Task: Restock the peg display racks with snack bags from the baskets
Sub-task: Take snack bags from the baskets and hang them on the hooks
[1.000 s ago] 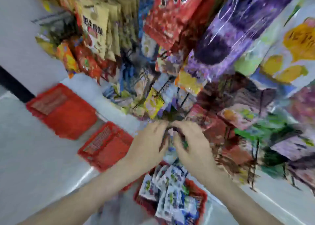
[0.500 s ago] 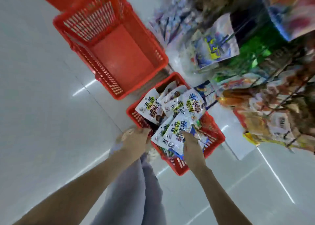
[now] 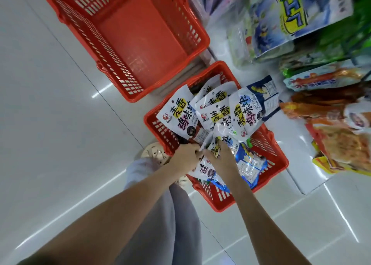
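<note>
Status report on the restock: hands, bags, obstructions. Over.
Left hand pinching edge of a snack bag in the full red basket. Right hand on the same bag, grip unclear. Neighbouring red basket empty, clear of the hands.

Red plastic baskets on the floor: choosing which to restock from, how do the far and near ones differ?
The far red plastic basket is empty; the near red plastic basket is heaped with white snack bags. The far one looks larger than the near one. The left hand and right hand grip bags in the near one, not the far. Both have slotted walls.
</note>
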The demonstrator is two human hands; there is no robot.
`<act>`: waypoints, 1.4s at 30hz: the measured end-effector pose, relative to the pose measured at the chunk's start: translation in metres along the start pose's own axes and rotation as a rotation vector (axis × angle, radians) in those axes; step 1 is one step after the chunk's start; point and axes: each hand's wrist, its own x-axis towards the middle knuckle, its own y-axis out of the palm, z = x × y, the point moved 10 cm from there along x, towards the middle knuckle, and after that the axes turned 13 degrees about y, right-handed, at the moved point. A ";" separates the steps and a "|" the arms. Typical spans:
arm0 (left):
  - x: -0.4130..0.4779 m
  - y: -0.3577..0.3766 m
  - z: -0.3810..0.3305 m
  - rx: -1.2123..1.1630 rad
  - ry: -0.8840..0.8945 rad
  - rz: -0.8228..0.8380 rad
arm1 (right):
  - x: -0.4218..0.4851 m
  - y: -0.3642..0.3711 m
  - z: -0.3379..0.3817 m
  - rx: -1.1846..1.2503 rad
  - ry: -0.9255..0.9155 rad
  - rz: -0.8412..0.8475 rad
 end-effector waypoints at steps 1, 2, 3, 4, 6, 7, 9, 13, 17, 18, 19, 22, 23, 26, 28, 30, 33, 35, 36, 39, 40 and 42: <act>-0.004 0.006 0.001 -0.082 -0.032 0.007 | -0.007 0.005 -0.002 0.063 0.013 0.023; -0.009 0.012 0.002 -0.171 -0.064 0.010 | -0.013 0.010 -0.002 0.121 0.004 0.036; -0.013 0.016 0.002 -0.253 -0.086 0.006 | -0.022 0.012 0.000 0.176 -0.011 0.034; -0.019 0.019 0.001 -0.324 -0.101 -0.003 | -0.031 0.011 0.003 0.248 -0.028 0.025; -0.032 0.021 -0.008 -0.462 -0.108 -0.023 | -0.053 0.007 0.007 0.394 -0.043 0.031; -0.042 0.017 -0.016 -0.526 -0.104 -0.049 | -0.066 0.003 0.009 0.441 -0.050 0.040; -0.069 0.003 -0.036 -0.635 -0.079 -0.094 | -0.098 -0.011 0.016 0.462 -0.090 0.052; -0.126 -0.043 -0.095 -0.696 0.034 -0.111 | -0.188 -0.053 0.053 0.466 -0.231 0.127; -0.190 -0.113 -0.161 -0.677 0.137 -0.146 | -0.290 -0.108 0.104 0.436 -0.368 0.168; -0.206 -0.133 -0.176 -0.665 0.168 -0.161 | -0.314 -0.122 0.118 0.429 -0.394 0.155; -0.223 -0.155 -0.190 -0.649 0.196 -0.180 | -0.339 -0.134 0.133 0.406 -0.429 0.138; -0.276 -0.235 -0.227 -0.522 0.292 -0.336 | -0.409 -0.166 0.181 0.362 -0.546 0.035; -0.296 -0.262 -0.238 -0.483 0.308 -0.404 | -0.429 -0.176 0.197 0.367 -0.566 -0.007; -0.349 -0.326 -0.268 -0.392 0.394 -0.535 | -0.494 -0.189 0.249 0.348 -0.647 -0.053; -0.379 -0.358 -0.287 -0.313 0.448 -0.572 | -0.532 -0.186 0.285 0.299 -0.711 -0.057; -0.406 -0.391 -0.297 -0.286 0.471 -0.613 | -0.567 -0.178 0.323 0.243 -0.763 -0.059; -0.442 -0.445 -0.295 -0.321 0.536 -0.633 | -0.603 -0.159 0.378 0.201 -0.778 -0.037; -0.457 -0.478 -0.280 -0.408 0.538 -0.599 | -0.626 -0.140 0.414 0.178 -0.775 -0.014; -0.466 -0.495 -0.273 -0.448 0.535 -0.583 | -0.638 -0.128 0.433 0.157 -0.783 -0.009; -0.488 -0.555 -0.249 -0.636 0.582 -0.580 | -0.673 -0.099 0.499 0.165 -0.785 -0.013; -0.499 -0.577 -0.245 -0.654 0.619 -0.580 | -0.683 -0.089 0.522 0.204 -0.780 0.017; -0.524 -0.618 -0.244 -0.638 0.710 -0.552 | -0.703 -0.070 0.569 0.227 -0.787 0.062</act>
